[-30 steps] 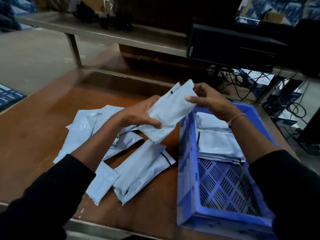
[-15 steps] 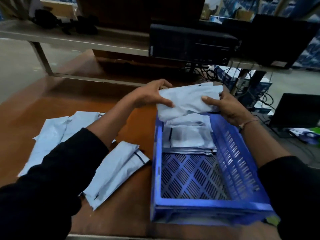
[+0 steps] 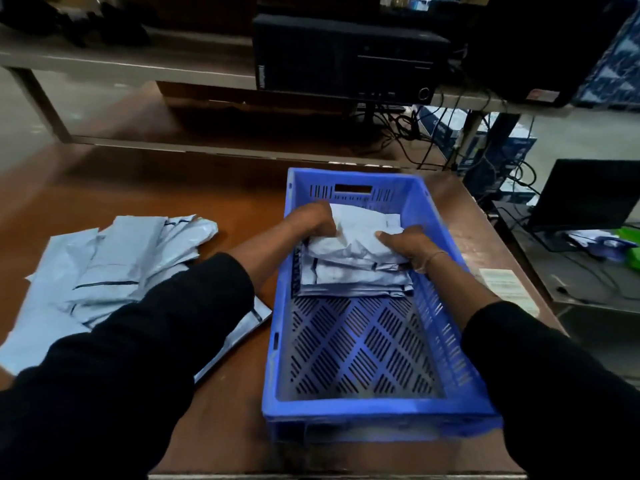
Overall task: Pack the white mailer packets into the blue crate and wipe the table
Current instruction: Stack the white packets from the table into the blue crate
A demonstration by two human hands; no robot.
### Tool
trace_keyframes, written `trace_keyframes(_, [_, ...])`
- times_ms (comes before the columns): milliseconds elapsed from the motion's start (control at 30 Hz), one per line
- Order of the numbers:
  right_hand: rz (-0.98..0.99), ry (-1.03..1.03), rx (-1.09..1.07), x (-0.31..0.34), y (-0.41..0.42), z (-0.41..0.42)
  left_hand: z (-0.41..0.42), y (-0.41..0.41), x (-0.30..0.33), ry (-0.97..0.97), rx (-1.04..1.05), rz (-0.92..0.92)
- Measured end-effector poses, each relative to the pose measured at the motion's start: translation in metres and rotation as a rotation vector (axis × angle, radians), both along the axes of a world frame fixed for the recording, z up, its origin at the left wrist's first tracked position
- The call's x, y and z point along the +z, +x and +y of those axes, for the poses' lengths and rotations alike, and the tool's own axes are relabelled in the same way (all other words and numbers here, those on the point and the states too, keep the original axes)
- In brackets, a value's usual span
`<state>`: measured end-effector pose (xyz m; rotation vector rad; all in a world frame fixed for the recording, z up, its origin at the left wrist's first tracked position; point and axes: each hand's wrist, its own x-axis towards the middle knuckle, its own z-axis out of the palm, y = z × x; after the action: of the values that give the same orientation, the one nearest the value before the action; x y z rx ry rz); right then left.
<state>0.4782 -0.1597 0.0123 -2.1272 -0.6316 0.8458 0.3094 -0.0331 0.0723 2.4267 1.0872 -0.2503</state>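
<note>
Both hands dropped the white mailer packet (image 3: 360,233) from above the rim down onto the stack (image 3: 353,278) inside the blue crate (image 3: 374,410). Left hand (image 3: 311,220) and right hand (image 3: 405,244) fingers curl around its ends. More packets (image 3: 114,258) sit on the desk (image 3: 207,188).

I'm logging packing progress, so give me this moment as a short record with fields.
left hand: grips the top packet, inside the crate
right hand: grips the same packet's other side
top packet: crumpled, resting on the stack
stack: fills the far half of the blue crate
loose packets: still on the wooden table, left of the crate
wiping: no cloth in view
</note>
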Motion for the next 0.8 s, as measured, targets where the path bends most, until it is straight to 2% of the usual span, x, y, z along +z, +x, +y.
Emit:
trace_keyframes(33, [-0.086, -0.071, 0.014, -0.002, -0.003, 0.002, -0.002, 0.000, -0.002, 0.051, -0.003, 0.032])
trace_keyframes(133, [-0.540, -0.229, 0.090, -0.001, -0.015, -0.002, 0.000, 0.001, -0.016, 0.283, -0.029, 0.037])
trace_keyframes(233, [-0.815, -0.166, 0.135, 0.000, -0.016, -0.005, -0.003, -0.001, -0.020, 0.481, -0.085, -0.066])
trace_keyframes(300, [-0.898, -0.129, 0.208, 0.003, -0.016, -0.007, -0.005, -0.003, -0.020, 0.494, -0.161, -0.108])
trace_keyframes(467, [-0.845, -0.167, 0.431, -0.003, -0.021, -0.011, -0.009, -0.006, -0.031, 0.398, -0.238, -0.027])
trace_keyframes(567, [-0.741, -0.126, 0.392, -0.008, -0.027, -0.014, -0.009, -0.006, -0.036, 0.376, -0.233, 0.005])
trace_keyframes(700, [-0.701, -0.111, 0.367, -0.005, -0.035, -0.017, -0.011, -0.008, -0.034, 0.324, -0.207, 0.033])
trace_keyframes(800, [-0.677, -0.087, 0.343, 0.004, -0.042, -0.020, -0.013, -0.010, -0.030, 0.329, -0.218, -0.011])
